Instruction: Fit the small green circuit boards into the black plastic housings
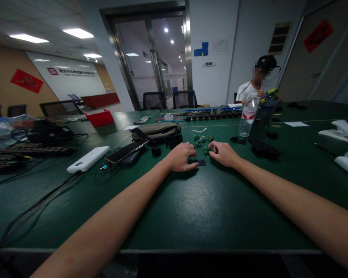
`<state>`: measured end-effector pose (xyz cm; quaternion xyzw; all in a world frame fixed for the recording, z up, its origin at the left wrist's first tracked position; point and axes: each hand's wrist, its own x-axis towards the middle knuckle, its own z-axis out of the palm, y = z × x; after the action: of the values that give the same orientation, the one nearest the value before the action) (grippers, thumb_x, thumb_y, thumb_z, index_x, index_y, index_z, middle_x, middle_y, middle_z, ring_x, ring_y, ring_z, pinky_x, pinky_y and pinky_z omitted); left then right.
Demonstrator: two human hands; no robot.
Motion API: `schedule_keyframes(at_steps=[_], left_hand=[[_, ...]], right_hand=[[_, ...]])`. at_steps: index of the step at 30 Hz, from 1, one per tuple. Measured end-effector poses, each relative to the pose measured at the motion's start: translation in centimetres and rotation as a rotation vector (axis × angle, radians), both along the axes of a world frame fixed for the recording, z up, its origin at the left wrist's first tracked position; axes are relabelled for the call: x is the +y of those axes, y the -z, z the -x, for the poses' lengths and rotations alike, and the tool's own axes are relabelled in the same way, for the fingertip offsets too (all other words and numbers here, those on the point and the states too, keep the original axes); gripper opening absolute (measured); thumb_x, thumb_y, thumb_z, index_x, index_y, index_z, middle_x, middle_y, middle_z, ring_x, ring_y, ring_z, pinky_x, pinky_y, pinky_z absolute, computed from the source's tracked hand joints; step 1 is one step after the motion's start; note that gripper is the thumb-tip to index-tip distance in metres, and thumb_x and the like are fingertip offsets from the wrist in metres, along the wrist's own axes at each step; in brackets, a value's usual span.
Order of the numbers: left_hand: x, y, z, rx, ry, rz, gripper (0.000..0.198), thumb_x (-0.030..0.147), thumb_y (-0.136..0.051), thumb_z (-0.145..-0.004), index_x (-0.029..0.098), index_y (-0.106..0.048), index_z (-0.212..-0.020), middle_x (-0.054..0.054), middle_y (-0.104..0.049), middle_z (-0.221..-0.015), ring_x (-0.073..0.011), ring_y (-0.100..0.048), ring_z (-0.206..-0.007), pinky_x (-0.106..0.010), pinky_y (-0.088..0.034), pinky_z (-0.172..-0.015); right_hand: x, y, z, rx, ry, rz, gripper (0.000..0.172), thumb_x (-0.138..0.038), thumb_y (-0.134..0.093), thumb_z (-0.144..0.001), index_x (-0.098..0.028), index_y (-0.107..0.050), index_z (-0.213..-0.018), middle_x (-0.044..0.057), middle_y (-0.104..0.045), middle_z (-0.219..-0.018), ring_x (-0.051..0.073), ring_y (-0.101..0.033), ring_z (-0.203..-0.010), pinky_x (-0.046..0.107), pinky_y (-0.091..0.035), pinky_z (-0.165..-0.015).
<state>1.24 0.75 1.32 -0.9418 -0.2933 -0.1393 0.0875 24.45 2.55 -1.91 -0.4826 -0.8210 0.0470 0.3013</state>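
Observation:
My right hand (224, 154) pinches a small green circuit board (206, 151) between thumb and fingertips, just above the table. Opposite it, my left hand (182, 157) rests low over the table, thumb and curved fingers apart. The left thumb tip lies at the edge of a small flat dark piece (202, 163); whether it presses on the piece I cannot tell. Beyond both hands sits a loose cluster of green circuit boards (198, 141). Several small black parts (174, 142) stand behind my left hand.
Left on the green table (203, 216) are a phone (127, 150), a white power bank (88, 159), cables and a grey-brown pouch (159, 131). A water bottle (245, 121) and a dark bottle (262, 119) stand right. A person (246, 90) sits across, beyond a row of black parts (211, 114).

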Motion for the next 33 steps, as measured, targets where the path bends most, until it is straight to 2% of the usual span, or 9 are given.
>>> schedule_keyframes(at_steps=[2, 5, 7, 9, 13, 20, 33], left_hand=[[0.2, 0.1, 0.1, -0.083, -0.074, -0.052, 0.025, 0.041, -0.059, -0.086, 0.018, -0.067, -0.093, -0.009, -0.064, -0.094, -0.0239, -0.058, -0.091, -0.038, -0.047, -0.082], [0.8, 0.8, 0.4, -0.201, -0.268, -0.112, 0.028, 0.037, -0.058, -0.087, 0.018, -0.063, -0.107, -0.011, -0.063, -0.106, -0.0277, -0.056, -0.103, -0.043, -0.048, -0.09], [1.4, 1.4, 0.7, -0.22, -0.4, -0.091, 0.041, 0.041, -0.061, -0.086, 0.016, -0.059, -0.117, -0.013, -0.06, -0.115, -0.03, -0.056, -0.108, -0.046, -0.048, -0.092], [1.9, 2.0, 1.2, -0.191, -0.465, -0.012, 0.046, 0.044, -0.062, -0.085, 0.015, -0.057, -0.119, -0.015, -0.06, -0.118, -0.031, -0.057, -0.108, -0.046, -0.049, -0.091], [2.3, 2.5, 1.6, -0.168, -0.425, 0.083, 0.036, 0.037, -0.062, -0.085, 0.019, -0.055, -0.116, -0.01, -0.065, -0.111, -0.0279, -0.062, -0.102, -0.043, -0.052, -0.089], [1.8, 1.9, 1.1, -0.204, -0.299, 0.106, 0.035, 0.021, -0.059, -0.081, 0.02, -0.051, -0.115, -0.01, -0.06, -0.111, -0.026, -0.061, -0.102, -0.043, -0.051, -0.093], [1.9, 2.2, 1.0, -0.239, -0.234, 0.106, 0.036, 0.018, -0.057, -0.074, 0.02, -0.049, -0.109, -0.009, -0.06, -0.107, -0.0256, -0.06, -0.098, -0.043, -0.052, -0.09]], right_hand=[[0.1, 0.1, -0.1, -0.007, -0.007, 0.012, 0.018, -0.019, -0.063, -0.078, -0.018, -0.066, -0.096, -0.002, -0.06, -0.066, 0.015, -0.054, -0.062, 0.026, -0.036, -0.064], [0.2, 0.2, -0.2, -0.015, -0.026, 0.022, 0.024, -0.016, -0.066, -0.075, -0.019, -0.065, -0.099, -0.003, -0.06, -0.069, 0.014, -0.054, -0.064, 0.025, -0.036, -0.065], [0.3, 0.3, -0.2, -0.018, -0.048, 0.024, 0.026, -0.014, -0.066, -0.075, -0.018, -0.065, -0.101, -0.002, -0.06, -0.071, 0.014, -0.054, -0.065, 0.025, -0.037, -0.066], [0.3, 0.3, -0.2, -0.019, -0.072, 0.024, 0.026, -0.013, -0.066, -0.076, -0.017, -0.065, -0.102, -0.002, -0.06, -0.072, 0.014, -0.054, -0.067, 0.025, -0.037, -0.066], [0.2, 0.3, 0.1, -0.022, -0.101, 0.035, 0.025, -0.014, -0.067, -0.078, -0.016, -0.066, -0.103, -0.002, -0.059, -0.073, 0.013, -0.053, -0.066, 0.024, -0.037, -0.066], [0.0, 0.1, 0.3, -0.016, -0.159, 0.002, 0.024, -0.013, -0.069, -0.077, -0.017, -0.067, -0.101, -0.003, -0.058, -0.073, 0.012, -0.051, -0.065, 0.023, -0.036, -0.065], [-0.1, 0.2, 0.4, -0.022, -0.191, 0.009, 0.027, -0.013, -0.068, -0.077, -0.017, -0.067, -0.104, -0.001, -0.061, -0.075, 0.013, -0.054, -0.068, 0.024, -0.038, -0.067]])
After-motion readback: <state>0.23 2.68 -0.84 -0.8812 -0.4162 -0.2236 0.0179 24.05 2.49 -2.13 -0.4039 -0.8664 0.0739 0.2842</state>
